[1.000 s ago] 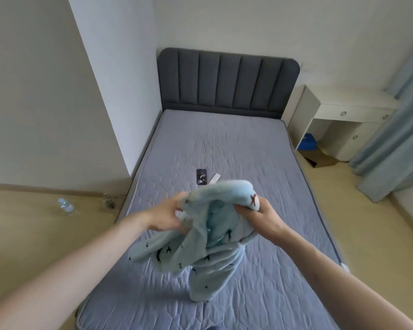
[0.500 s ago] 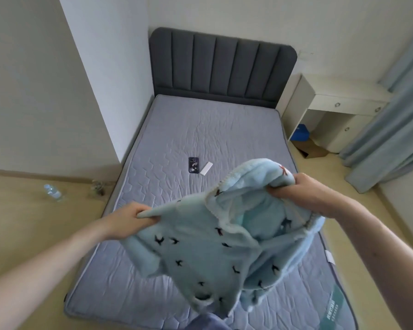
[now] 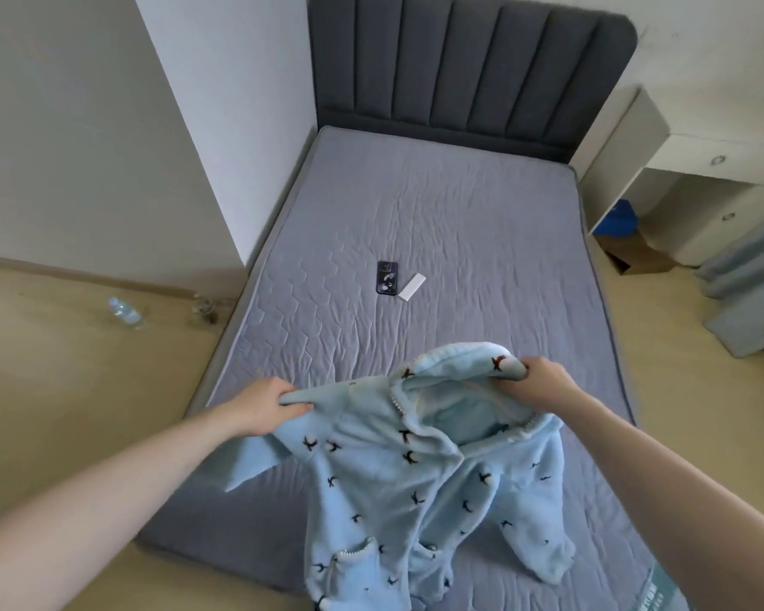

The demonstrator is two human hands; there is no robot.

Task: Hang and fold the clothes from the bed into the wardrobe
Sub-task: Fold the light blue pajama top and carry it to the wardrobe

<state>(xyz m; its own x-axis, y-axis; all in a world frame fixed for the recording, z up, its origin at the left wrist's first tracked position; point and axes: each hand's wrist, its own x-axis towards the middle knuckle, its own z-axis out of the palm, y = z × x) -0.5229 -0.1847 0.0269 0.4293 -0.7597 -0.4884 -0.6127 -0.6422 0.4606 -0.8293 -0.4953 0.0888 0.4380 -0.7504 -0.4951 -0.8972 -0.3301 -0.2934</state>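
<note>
Head view: left hand [image 3: 263, 405] and right hand [image 3: 537, 381] each grip the jacket [image 3: 398, 491] spread above the bed [image 3: 459, 240], neither folded nor hung yet.

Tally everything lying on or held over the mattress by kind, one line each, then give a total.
Light blue fleece garment, gripped by the left hand and the right hand: 1
Dark phone on the mattress: 1
Small white flat object beside the phone, kind unclear: 1
Total: 3
</note>
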